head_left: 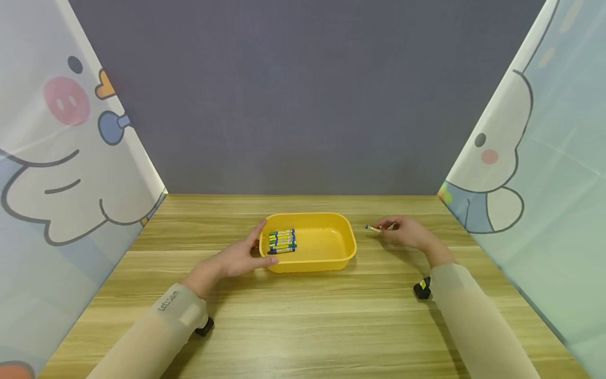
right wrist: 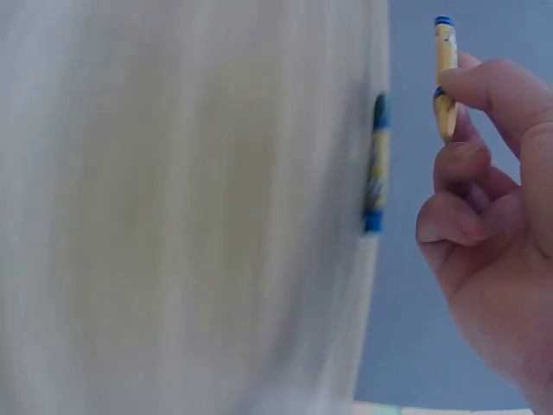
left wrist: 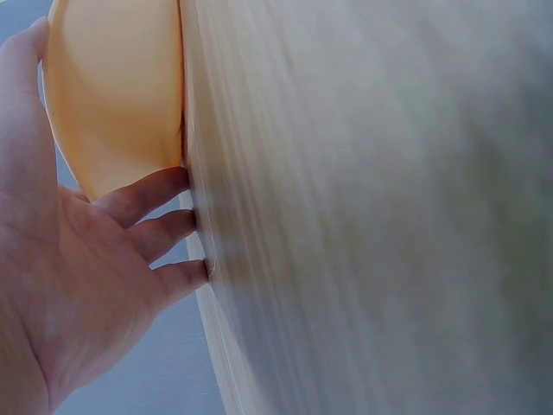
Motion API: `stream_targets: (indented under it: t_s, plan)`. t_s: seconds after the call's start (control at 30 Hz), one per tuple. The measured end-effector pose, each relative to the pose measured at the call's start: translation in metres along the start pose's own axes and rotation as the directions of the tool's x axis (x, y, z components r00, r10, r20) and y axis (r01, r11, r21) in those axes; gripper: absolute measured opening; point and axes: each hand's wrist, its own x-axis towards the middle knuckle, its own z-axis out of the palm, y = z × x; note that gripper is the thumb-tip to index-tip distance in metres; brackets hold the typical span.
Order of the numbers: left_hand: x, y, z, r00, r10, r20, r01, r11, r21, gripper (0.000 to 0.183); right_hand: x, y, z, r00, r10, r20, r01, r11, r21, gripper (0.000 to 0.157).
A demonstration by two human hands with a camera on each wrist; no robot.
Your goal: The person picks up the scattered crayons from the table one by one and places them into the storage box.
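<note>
In the head view, a yellow plastic basket (head_left: pixel 324 245) stands mid-table, several crayons (head_left: pixel 282 241) in yellow-and-blue wrappers side by side at its left end. Against that end rests my left hand (head_left: pixel 236 258), fingers spread along the outer wall and thumb at the front rim. To the right of the basket, my right hand (head_left: pixel 402 231) pinches a yellow crayon (right wrist: pixel 446 60) between thumb and fingertips, above the table. Another crayon, dark green (right wrist: pixel 378 169), lies on the table beside that hand in the right wrist view.
The wooden table (head_left: pixel 303 316) ends at a dark grey panel (head_left: pixel 303 105) behind. Cartoon-printed curtains (head_left: pixel 71 158) flank it on both sides. Black wrist devices (head_left: pixel 422 288) sit near the sleeve cuffs.
</note>
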Motion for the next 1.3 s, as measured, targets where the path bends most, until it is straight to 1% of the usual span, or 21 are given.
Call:
stream_targets:
  t_s: [0.1,0.2,0.37,0.47,0.73,0.93,1.13,1.3]
  plan:
    - [0.0,0.0,0.0,1.0,0.0,0.0,0.0,1.0,0.002,0.124,0.005,-0.017,0.002,0.999,-0.042,-0.019,0.043,0.999,0.033,0.028]
    - [0.001,0.0,0.0,1.0,0.001,0.003,-0.001,1.0,-0.007,0.124,0.009,-0.036,0.003,0.997,-0.08,-0.018,0.081,0.995,0.065,0.028]
    - [0.001,0.0,0.0,1.0,0.004,-0.001,-0.004,1.0,-0.013,0.124,0.017,-0.068,0.007,0.994,-0.105,-0.005,0.105,0.992,0.075,0.026]
    - [0.001,0.0,0.0,1.0,0.005,-0.006,-0.005,1.0,-0.002,0.125,0.024,-0.085,0.014,0.992,-0.12,0.023,0.118,0.99,0.083,0.025]
    - [0.001,0.001,0.0,1.0,0.009,-0.012,-0.009,1.0,0.004,0.125,0.043,-0.125,0.038,0.976,-0.203,0.081,0.191,0.972,0.133,0.026]
    - [0.001,0.001,0.001,1.0,0.02,-0.016,-0.02,1.0,-0.002,0.126,0.054,-0.144,0.065,0.961,-0.244,0.129,0.22,0.96,0.175,0.024]
    - [0.002,0.0,0.002,1.0,0.021,-0.018,-0.021,1.0,-0.004,0.124,0.067,-0.153,0.093,0.944,-0.277,0.178,0.242,0.951,0.194,0.023]
    - [0.003,-0.001,0.002,1.0,0.018,-0.017,-0.018,1.0,-0.015,0.123,0.075,-0.164,0.113,0.93,-0.301,0.21,0.258,0.943,0.21,0.024]
